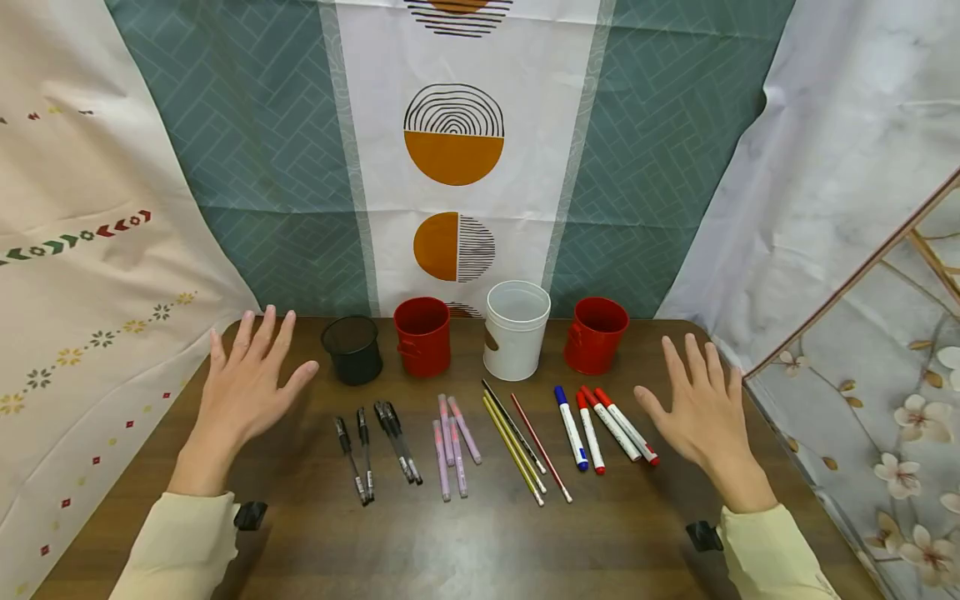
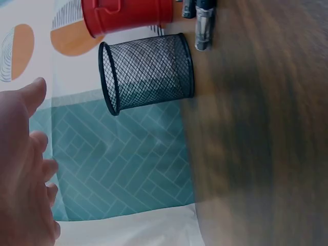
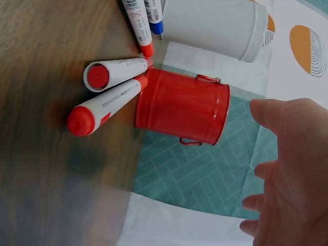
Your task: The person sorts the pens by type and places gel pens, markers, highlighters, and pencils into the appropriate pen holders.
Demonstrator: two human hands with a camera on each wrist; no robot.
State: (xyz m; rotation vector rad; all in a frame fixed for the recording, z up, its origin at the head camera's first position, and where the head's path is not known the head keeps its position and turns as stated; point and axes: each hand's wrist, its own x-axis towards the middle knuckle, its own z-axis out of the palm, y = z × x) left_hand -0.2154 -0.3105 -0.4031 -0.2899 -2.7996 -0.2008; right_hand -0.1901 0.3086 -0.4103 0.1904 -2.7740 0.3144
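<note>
My left hand (image 1: pixel 243 387) is held with fingers spread at the left, nearest a black mesh pen cup (image 1: pixel 356 354). It holds nothing. On the right, my right hand (image 1: pixel 705 408) is spread too, beside several whiteboard markers (image 1: pixel 618 429), one blue and the others red; it is empty. In the right wrist view a red cup (image 3: pixel 182 105) with small handles stands past the thumb. Several black pens (image 1: pixel 362 454) lie in front of the mesh cup, followed rightward by several pink-capped pens (image 1: pixel 441 462) and several pencils (image 1: pixel 525 446) in yellow, black and red.
Another red cup (image 1: pixel 423 337) and a taller white bucket (image 1: pixel 517 333) stand in the row at the back of the brown wooden table (image 1: pixel 450 550). A green and white patterned cloth (image 1: pixel 277 167) hangs behind. Pale cloths flank both sides.
</note>
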